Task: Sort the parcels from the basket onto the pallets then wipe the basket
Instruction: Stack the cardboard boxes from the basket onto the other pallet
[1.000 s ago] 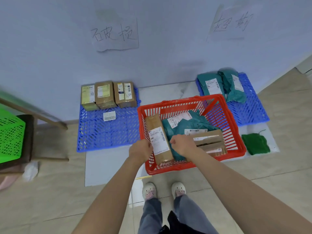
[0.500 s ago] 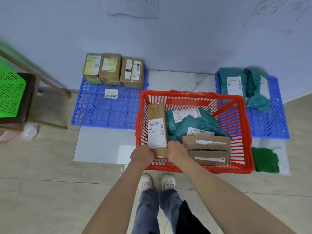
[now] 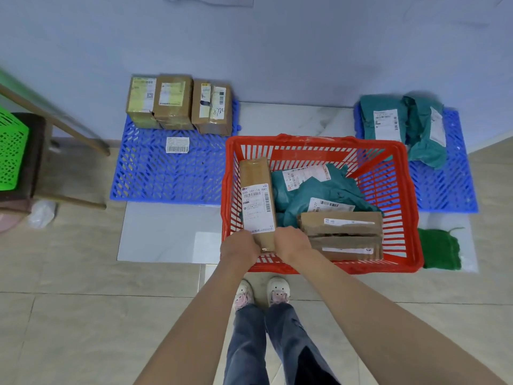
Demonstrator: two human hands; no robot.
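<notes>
Your left hand (image 3: 241, 247) and right hand (image 3: 291, 241) both hold the near end of a long brown carton (image 3: 256, 201), one on each side; the fingers curl around it from below and are mostly hidden behind the hands. The carton lies lengthwise along the 9 o'clock wall of the red basket (image 3: 410, 218), white label up, far end pointing to 12 o'clock.

In the basket, at 3 o'clock of the carton: teal poly-bag parcels (image 3: 319, 190) with white labels, and a torn flat cardboard parcel (image 3: 341, 236) at the near right corner, touching the bags.

Left blue pallet (image 3: 166, 173), at 9 to 10 o'clock of the basket: three brown boxes (image 3: 177, 104) in a row against the wall, touching each other; one loose barcode label (image 3: 177, 145) just in front of them.

Right blue pallet (image 3: 444, 187), at 2 o'clock: two teal bags (image 3: 405, 123), overlapping.

Green cloth (image 3: 440, 248) on the floor just beside the basket, at 3 o'clock. Green crate (image 3: 11, 157) on a stool at the far 9 o'clock edge.
</notes>
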